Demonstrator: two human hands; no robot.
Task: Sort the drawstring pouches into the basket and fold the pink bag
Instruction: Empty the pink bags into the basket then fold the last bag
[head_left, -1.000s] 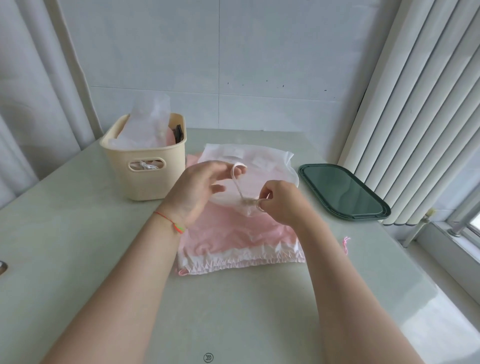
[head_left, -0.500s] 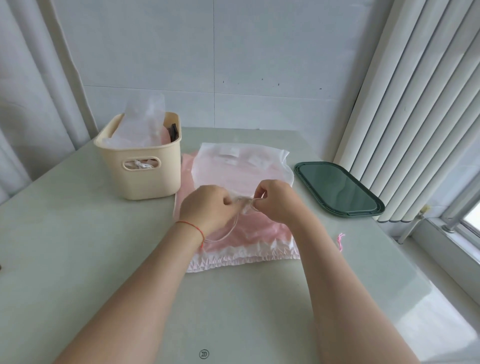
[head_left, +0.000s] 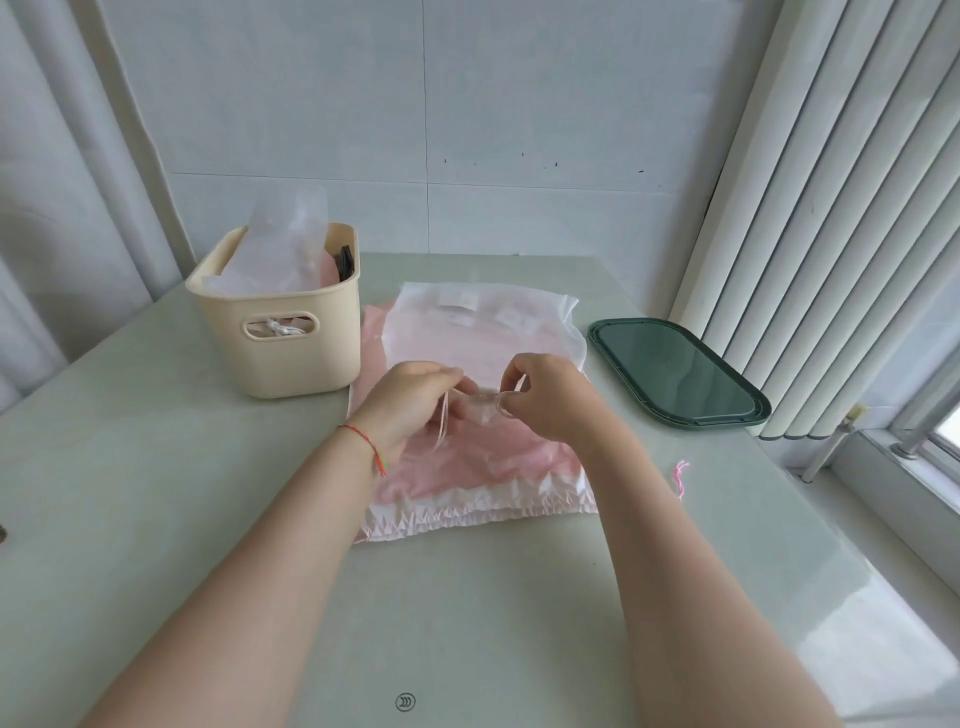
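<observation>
— Both hands are sitting closer together than a second ago; the left hand (head_left: 415, 397) is no longer lifting that loop of cord up high, it is dropping down beside the right hand (head_left: 545, 400).

— What are they holding?

— A small sheer pouch (head_left: 485, 408), bunched between them over the pink bag (head_left: 478, 467). The right hand is pinching its gathered neck, and the left hand is gripping the drawstring (head_left: 444, 421), which is hanging down in a thin pale line from its fingers.

— So she is cinching it?

— That is my reading (I cannot see the knot itself). To do it well, she should be keeping the neck pinched firmly while drawing the cord straight away from it, so the fabric is gathering evenly and not twisting.

— And the pink bag?

— It is lying flat on the counter (head_left: 156, 493), not yet folded, its ruffled drawstring edge facing her and its long axis running away from her, toward the wall. A white translucent bag (head_left: 483, 317) is lying over its far half.

— The basket (head_left: 285, 338)?

— Standing just left of the pink bag, already holding several pouches. A green tray (head_left: 675, 371) is sitting to the right.
</observation>
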